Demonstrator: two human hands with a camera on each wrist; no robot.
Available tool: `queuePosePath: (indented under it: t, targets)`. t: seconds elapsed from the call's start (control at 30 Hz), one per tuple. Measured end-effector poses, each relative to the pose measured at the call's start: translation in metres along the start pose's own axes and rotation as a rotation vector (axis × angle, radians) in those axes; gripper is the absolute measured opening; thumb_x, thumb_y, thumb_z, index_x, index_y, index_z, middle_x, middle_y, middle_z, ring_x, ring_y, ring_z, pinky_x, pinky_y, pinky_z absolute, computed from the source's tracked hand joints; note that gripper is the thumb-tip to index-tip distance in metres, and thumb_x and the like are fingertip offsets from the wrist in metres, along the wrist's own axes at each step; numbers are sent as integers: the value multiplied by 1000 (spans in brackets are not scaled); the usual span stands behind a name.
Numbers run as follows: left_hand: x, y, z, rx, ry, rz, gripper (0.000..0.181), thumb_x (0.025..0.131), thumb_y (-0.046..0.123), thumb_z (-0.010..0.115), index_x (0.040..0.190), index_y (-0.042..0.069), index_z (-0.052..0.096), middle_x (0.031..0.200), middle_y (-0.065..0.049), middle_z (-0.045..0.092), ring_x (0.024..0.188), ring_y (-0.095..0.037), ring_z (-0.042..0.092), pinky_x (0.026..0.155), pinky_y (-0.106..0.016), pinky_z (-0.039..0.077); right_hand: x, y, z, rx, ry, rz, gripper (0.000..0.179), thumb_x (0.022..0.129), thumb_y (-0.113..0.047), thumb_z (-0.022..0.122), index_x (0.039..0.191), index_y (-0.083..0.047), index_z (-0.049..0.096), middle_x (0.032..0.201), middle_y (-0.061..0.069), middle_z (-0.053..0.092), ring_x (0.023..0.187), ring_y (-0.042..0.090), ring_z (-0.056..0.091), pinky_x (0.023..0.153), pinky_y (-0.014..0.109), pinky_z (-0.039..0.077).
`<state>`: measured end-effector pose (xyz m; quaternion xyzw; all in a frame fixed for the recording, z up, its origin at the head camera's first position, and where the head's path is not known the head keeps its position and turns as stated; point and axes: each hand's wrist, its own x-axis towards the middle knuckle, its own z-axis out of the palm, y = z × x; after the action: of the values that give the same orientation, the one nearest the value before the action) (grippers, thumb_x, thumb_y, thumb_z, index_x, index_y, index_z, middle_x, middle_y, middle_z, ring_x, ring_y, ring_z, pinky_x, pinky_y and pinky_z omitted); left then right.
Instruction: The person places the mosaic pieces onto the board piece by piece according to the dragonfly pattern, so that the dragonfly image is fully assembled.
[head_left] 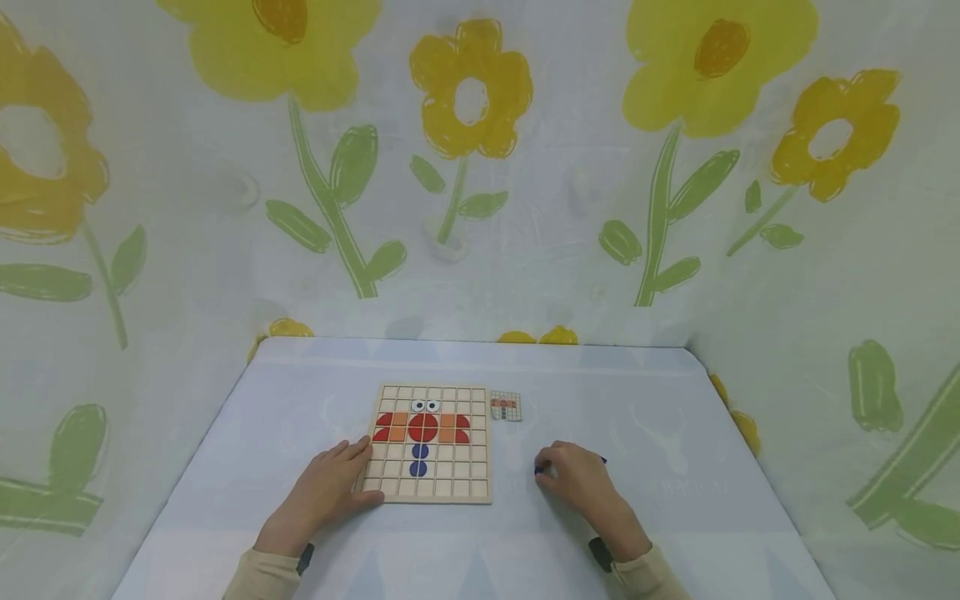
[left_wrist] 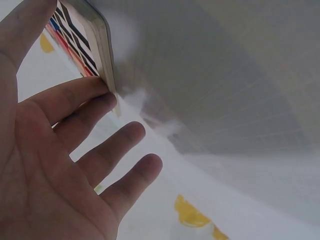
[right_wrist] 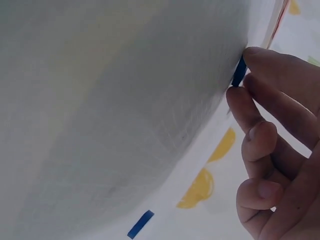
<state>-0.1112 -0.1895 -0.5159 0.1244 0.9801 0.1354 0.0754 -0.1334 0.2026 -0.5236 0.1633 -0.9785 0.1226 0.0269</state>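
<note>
A square wooden pattern board (head_left: 453,477) with a grid of cells lies on the table, bearing red and orange tiles, two eye tiles and blue tiles down the middle. My left hand (head_left: 327,487) rests at its left side; in the left wrist view, straight fingers touch the board's edge (left_wrist: 106,52). Right of the board, low over the table, my right hand (head_left: 576,477) pinches a small blue tile (right_wrist: 240,71) between thumb and fingers. Another blue tile (right_wrist: 140,224) lies on the table just beyond that hand's outer side.
A small pattern card (head_left: 506,406) showing a similar figure lies against the board's upper right side. The white table (head_left: 480,542) is bounded by a flower-printed cloth (head_left: 540,225) at the back and sides.
</note>
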Motion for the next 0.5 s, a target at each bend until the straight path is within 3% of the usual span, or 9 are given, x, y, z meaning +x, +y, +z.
queuePosePath:
  t: [0.27, 0.5]
  targets:
    - [0, 0, -1, 3, -7, 5, 89, 80, 53, 81, 143, -3, 54, 151, -20, 49, 138, -49, 42, 113, -63, 36, 8, -9, 5, 25, 89, -79, 20, 78, -23, 89, 95, -22, 79, 86, -12, 69, 78, 5, 63, 68, 22, 57]
    - [1, -1, -1, 5, -8, 15, 89, 80, 53, 81, 142, -3, 55, 151, -20, 49, 138, -49, 42, 112, -63, 37, 20, -40, 5, 108, 182, -248, 23, 81, -25, 87, 102, -23, 79, 94, -11, 72, 85, 5, 65, 74, 20, 58]
